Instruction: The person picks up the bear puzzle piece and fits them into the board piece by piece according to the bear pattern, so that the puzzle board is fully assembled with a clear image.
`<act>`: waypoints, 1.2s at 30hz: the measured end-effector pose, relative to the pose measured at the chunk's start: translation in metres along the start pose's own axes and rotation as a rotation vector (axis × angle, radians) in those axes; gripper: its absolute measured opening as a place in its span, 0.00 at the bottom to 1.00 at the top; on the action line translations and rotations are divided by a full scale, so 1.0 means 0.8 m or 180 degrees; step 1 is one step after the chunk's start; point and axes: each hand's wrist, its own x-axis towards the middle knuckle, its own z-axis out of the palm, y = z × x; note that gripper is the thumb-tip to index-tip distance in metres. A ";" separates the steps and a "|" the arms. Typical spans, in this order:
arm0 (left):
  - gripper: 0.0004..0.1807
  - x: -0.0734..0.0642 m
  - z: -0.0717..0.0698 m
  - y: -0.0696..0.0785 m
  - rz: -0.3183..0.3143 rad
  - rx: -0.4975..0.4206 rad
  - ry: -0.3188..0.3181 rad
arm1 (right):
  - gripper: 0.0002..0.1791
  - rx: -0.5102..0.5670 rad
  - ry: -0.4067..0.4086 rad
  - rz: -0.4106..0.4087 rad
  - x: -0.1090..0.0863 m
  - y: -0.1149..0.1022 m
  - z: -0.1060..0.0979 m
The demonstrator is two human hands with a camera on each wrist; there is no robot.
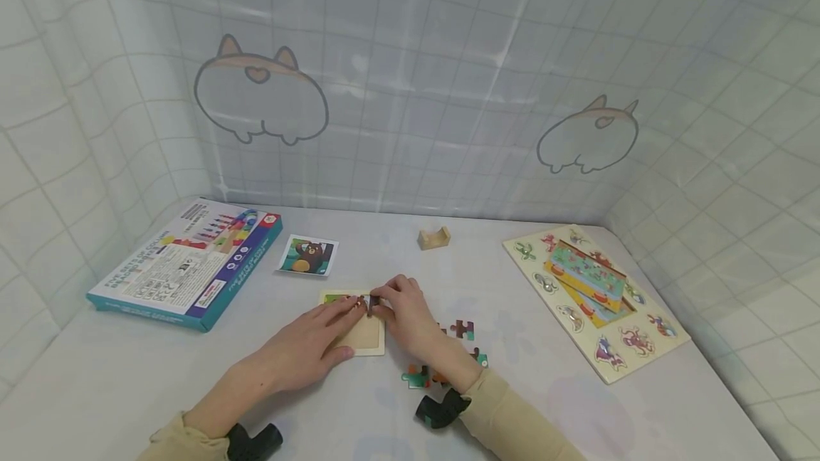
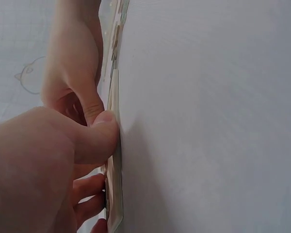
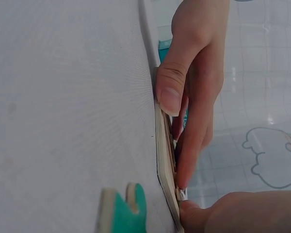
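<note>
A shallow wooden puzzle tray (image 1: 364, 337) lies on the table, with pieces along its far side partly hidden by fingers. My left hand (image 1: 307, 348) rests over the tray's left part, its fingers extended onto the pieces and its thumb at the near edge. At the far right corner, my right hand (image 1: 410, 315) pinches a dark puzzle piece (image 1: 371, 304) between thumb and fingers. Beneath and beside the right wrist are several loose puzzle pieces (image 1: 463, 330), brown, green and orange. One teal-edged piece (image 3: 128, 213) appears close up in the right wrist view.
Behind the tray lies a bear picture card (image 1: 309, 256). Farther back stands a small wooden block (image 1: 434, 238) with a curved notch. A boxed toy set (image 1: 186, 262) sits at left. At right, a wooden animal puzzle board (image 1: 596, 333) bears colourful cards (image 1: 589, 274). Fabric walls enclose the table.
</note>
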 end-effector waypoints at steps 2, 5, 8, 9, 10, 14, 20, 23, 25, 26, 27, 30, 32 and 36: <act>0.36 0.000 0.000 0.000 0.0011 0.0028 0.0010 | 0.13 -0.0023 0.0019 -0.0011 0.000 0.001 0.001; 0.36 0.001 0.001 0.001 0.0006 0.0072 0.0025 | 0.13 -0.0064 0.0047 -0.0016 0.001 0.001 0.002; 0.36 0.003 0.002 0.002 -0.0022 0.0082 0.0022 | 0.14 -0.0131 0.0072 -0.0013 0.001 0.001 0.001; 0.36 0.003 0.002 0.002 -0.0039 0.0083 0.0019 | 0.14 -0.0152 0.0078 -0.0012 0.001 0.001 0.001; 0.36 0.004 0.003 0.003 -0.0042 0.0081 0.0017 | 0.14 -0.0176 0.0081 -0.0013 0.001 0.001 0.001; 0.35 0.006 0.004 0.004 -0.0073 0.0106 0.0010 | 0.15 -0.0263 0.0091 -0.0050 0.002 0.001 0.001; 0.35 0.011 0.004 0.009 -0.0167 0.0196 -0.0003 | 0.16 -0.0160 0.0081 0.0003 0.001 0.000 0.001; 0.34 0.013 0.003 0.012 -0.0203 0.0249 -0.0051 | 0.15 -0.0071 0.0053 0.0006 0.002 0.001 0.001; 0.35 0.014 0.002 0.013 -0.0215 0.0288 -0.0089 | 0.15 -0.0001 0.0014 -0.0015 0.002 0.002 0.001; 0.35 0.015 0.001 0.013 -0.0216 0.0296 -0.0100 | 0.15 0.0048 -0.0010 -0.0033 0.003 0.004 0.000; 0.35 0.015 0.001 0.014 -0.0208 0.0317 -0.0108 | 0.15 0.0118 -0.0041 -0.0036 0.003 0.005 -0.002; 0.35 0.016 0.002 0.014 -0.0120 0.0351 -0.0097 | 0.14 0.0301 -0.0122 -0.0069 0.003 0.009 -0.008; 0.35 0.016 0.003 0.014 -0.0040 0.0340 -0.0090 | 0.14 0.0387 -0.0180 -0.0074 0.004 0.011 -0.013; 0.36 0.017 0.005 0.013 -0.0014 0.0172 -0.0172 | 0.14 0.0481 -0.0269 0.0003 0.005 0.012 -0.017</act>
